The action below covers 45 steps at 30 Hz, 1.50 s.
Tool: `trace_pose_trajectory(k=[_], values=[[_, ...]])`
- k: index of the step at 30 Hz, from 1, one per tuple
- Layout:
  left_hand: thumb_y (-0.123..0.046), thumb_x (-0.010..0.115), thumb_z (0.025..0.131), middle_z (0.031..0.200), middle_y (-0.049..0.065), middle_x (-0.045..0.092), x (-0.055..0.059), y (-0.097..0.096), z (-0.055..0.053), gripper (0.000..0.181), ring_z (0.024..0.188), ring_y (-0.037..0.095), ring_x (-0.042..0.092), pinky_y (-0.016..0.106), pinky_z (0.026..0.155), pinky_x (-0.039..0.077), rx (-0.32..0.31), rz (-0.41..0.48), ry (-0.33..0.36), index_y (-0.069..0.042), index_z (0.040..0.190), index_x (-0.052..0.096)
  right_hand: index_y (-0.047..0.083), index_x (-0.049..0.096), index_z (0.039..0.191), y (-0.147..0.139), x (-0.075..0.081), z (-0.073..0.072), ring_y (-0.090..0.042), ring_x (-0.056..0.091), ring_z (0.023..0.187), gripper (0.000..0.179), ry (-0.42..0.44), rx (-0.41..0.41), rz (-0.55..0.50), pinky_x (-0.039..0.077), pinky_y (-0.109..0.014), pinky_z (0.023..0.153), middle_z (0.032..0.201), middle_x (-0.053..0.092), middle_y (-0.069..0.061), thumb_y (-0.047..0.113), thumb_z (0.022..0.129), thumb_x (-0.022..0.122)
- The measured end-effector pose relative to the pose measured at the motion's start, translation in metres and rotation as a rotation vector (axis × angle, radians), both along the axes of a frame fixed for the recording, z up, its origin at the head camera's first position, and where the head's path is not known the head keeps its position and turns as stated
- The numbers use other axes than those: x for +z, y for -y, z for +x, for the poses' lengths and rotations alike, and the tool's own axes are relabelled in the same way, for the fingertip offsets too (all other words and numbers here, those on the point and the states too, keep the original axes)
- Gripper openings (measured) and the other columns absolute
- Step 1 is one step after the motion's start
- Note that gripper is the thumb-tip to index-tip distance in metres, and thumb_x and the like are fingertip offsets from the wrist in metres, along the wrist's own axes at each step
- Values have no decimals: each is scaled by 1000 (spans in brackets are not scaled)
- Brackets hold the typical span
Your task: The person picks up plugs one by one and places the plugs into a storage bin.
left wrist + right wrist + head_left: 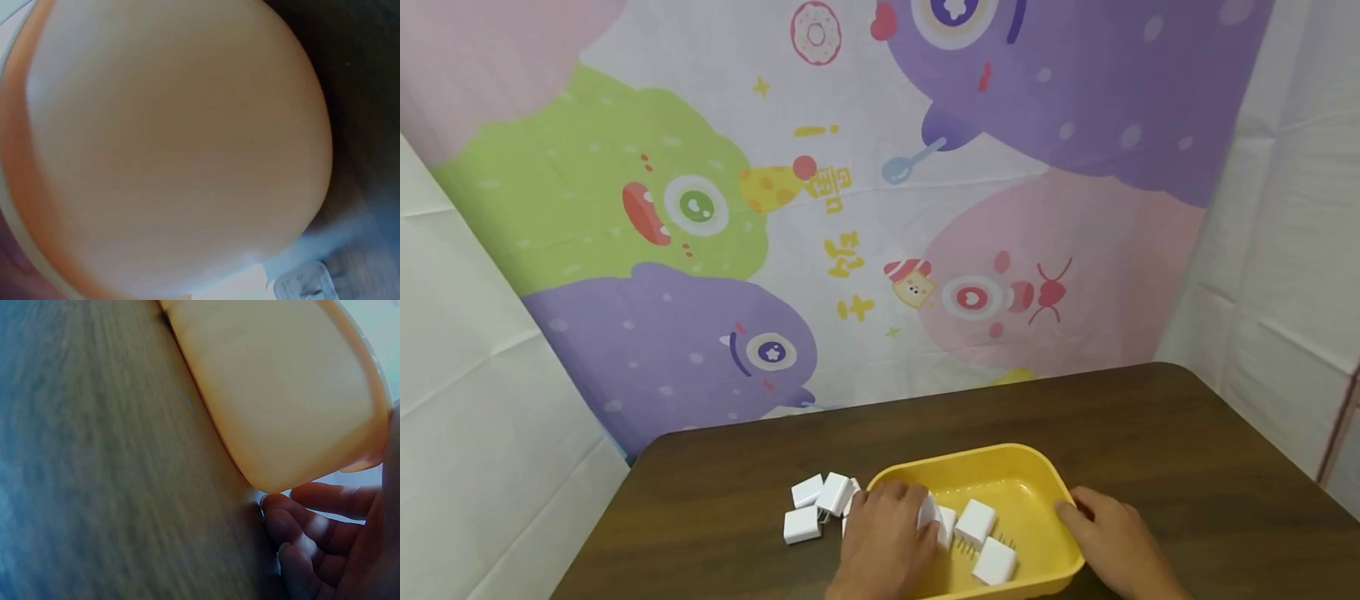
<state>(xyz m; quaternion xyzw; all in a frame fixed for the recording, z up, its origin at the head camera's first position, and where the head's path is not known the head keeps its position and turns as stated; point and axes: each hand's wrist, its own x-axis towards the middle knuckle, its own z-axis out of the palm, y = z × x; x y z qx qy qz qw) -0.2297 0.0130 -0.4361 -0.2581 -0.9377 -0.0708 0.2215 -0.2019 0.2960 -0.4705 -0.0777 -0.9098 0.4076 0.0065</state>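
Observation:
A yellow plastic tray (1037, 533) holds several white plug adapters (976, 523) with metal prongs. My left hand (887, 533) reaches over the tray's left side, its curled fingers holding a white plug adapter (928, 510), partly hidden by the hand. My right hand (1116, 533) grips the right rim, thumb over the edge and fingers outside. In the right wrist view, its fingers (312, 531) curl at the lower corner of the tray's outer wall (281, 394). The tray's outer wall (175, 144) fills most of the left wrist view.
Left of the tray, several more white plug adapters (802, 525) lie in a loose pile on the dark wooden table (737, 467). Behind the table hangs a cloth with cartoon figures (850, 250); white sheets (482, 333) hang at both sides.

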Motion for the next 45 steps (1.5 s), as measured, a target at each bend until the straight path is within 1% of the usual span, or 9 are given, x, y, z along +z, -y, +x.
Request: trace_pose_trajectory(k=[6, 13, 19, 21, 27, 33, 39, 42, 45], values=[[-20, 79, 71, 89, -1, 62, 0, 8, 1, 24, 85, 20, 61, 38, 68, 44, -20, 9, -158, -19, 93, 72, 8, 67, 113, 1, 2, -1, -16, 52, 69, 35, -12, 9, -1, 41, -34, 65, 74, 57, 0, 38, 102, 53], [-23, 78, 75, 88, -2, 62, 2, 14, 6, 17, 81, 19, 61, 37, 68, 43, -67, 66, -198, -17, 90, 72, 9, 65, 110, -1, 0, -2, -17, 51, 67, 38, 39, 19, -1, 40, -34, 63, 73, 55, -1, 43, 102, 50], [-23, 75, 78, 87, -4, 62, 4, 21, 6, 13, 80, 18, 61, 39, 69, 49, -93, 129, -166, -18, 90, 72, 9, 65, 108, -1, 1, -1, -18, 51, 67, 37, 51, 17, -3, 40, -34, 63, 72, 54, -2, 42, 102, 51], [-22, 75, 79, 86, -4, 62, 5, 25, 7, 12, 79, 18, 60, 36, 66, 49, -93, 151, -163, -17, 90, 73, 8, 65, 110, -1, 2, -1, -17, 51, 68, 37, 49, 19, 1, 40, -34, 63, 73, 55, -1, 41, 102, 51], [-23, 74, 80, 85, -5, 61, 7, 35, 11, 13, 76, 16, 58, 33, 60, 48, -65, 169, -149, -18, 92, 73, 8, 64, 109, -1, 3, 0, -17, 51, 67, 37, 39, 23, 9, 40, -34, 63, 72, 55, -1, 41, 102, 51], [-24, 75, 79, 85, -5, 60, 6, 41, 16, 18, 81, 16, 61, 35, 64, 50, -44, 176, -157, -18, 96, 72, 10, 64, 105, -1, 1, 1, -18, 50, 67, 34, 32, 24, 6, 39, -34, 63, 71, 53, -1, 41, 102, 51], [-21, 75, 75, 82, -6, 57, 5, 46, 20, 23, 71, 14, 57, 32, 58, 48, -4, 212, -166, -18, 97, 71, 8, 64, 107, -1, 2, 0, -18, 50, 67, 36, 55, 25, -8, 40, -34, 62, 73, 54, -2, 41, 103, 50], [-16, 73, 72, 79, -10, 54, 4, 52, 23, 21, 64, 8, 51, 28, 52, 44, 19, 230, -124, -19, 93, 68, 8, 63, 108, 0, 2, -1, -18, 50, 67, 37, 61, 23, -15, 39, -34, 61, 73, 54, -2, 42, 102, 50], [-14, 71, 71, 77, -15, 49, 4, 60, 25, 18, 62, 3, 45, 26, 51, 41, 50, 231, -34, -21, 87, 64, 8, 63, 108, 0, 1, -1, -18, 50, 67, 37, 62, 20, -18, 39, -34, 61, 73, 53, -2, 42, 102, 50]])
